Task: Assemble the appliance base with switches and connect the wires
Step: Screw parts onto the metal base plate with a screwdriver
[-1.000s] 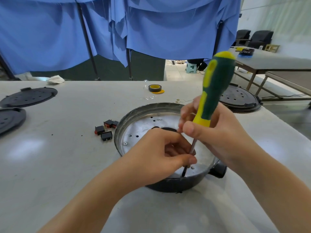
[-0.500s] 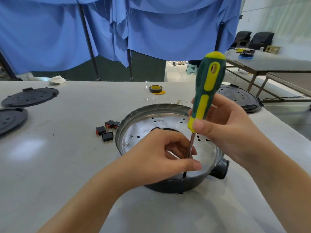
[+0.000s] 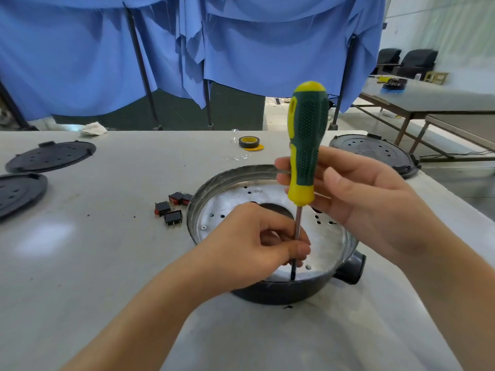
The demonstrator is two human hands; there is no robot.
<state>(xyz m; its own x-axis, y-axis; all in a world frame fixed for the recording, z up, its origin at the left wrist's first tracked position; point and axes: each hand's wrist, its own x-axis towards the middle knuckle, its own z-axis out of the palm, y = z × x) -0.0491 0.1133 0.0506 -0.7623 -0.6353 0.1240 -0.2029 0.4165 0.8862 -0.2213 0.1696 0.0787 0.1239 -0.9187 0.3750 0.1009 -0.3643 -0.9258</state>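
The round appliance base point(image 3: 281, 294) sits in front of me, a black shell with a perforated silver metal plate inside. A green and yellow screwdriver point(image 3: 308, 135) stands nearly upright, its tip down at the near inner edge of the plate. My left hand point(image 3: 249, 250) reaches into the base and pinches the metal shaft low down. My right hand point(image 3: 369, 204) holds the lower handle between thumb and loosely extended fingers. Three black and red rocker switches point(image 3: 171, 208) lie on the table just left of the base. No wires are visible.
Two black perforated discs point(image 3: 51, 156) point(image 3: 18, 192) lie at the far left, another point(image 3: 375, 156) at the back right. A roll of black and yellow tape point(image 3: 249, 142) and a white rag point(image 3: 93, 129) sit near the far edge. Blue curtains hang behind.
The screwdriver has swung from leaning right to almost upright and turned in my right hand, whose fingers have loosened on the handle. My left hand stays on the shaft.
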